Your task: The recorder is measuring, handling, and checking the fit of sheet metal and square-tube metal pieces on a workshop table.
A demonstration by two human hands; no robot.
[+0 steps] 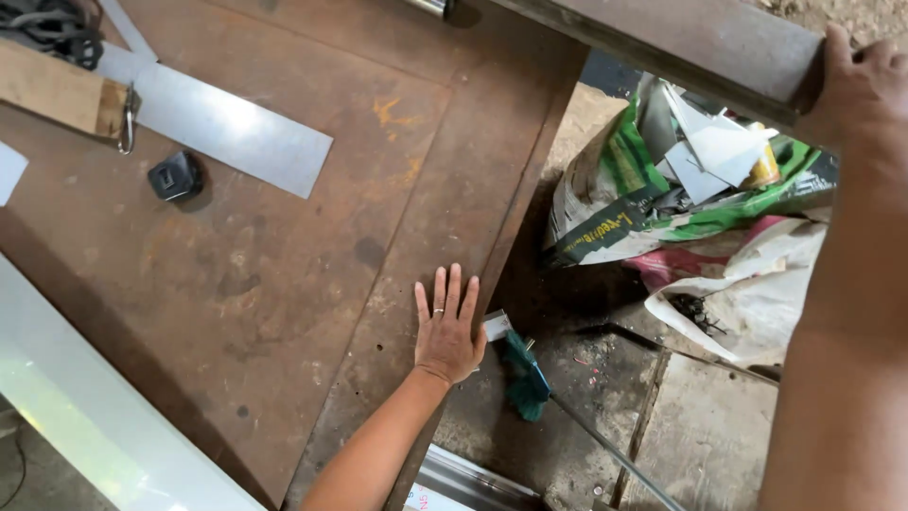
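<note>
My left hand [447, 326] lies flat, fingers spread, on the rusty steel worktable [284, 255] close to its right edge. A ring shows on one finger. My right hand [856, 80] reaches up at the top right and grips the end of a rusty steel bar [700, 43] that runs across the top of the view. My right forearm fills the right edge of the view.
A shiny metal strip [213, 123], a black tape measure [175, 176] and a wooden block with a clip [57, 90] lie at the table's far left. A white sheet [95, 416] covers the near left. On the floor stand sacks of scrap [681, 189] and a green brush [525, 378].
</note>
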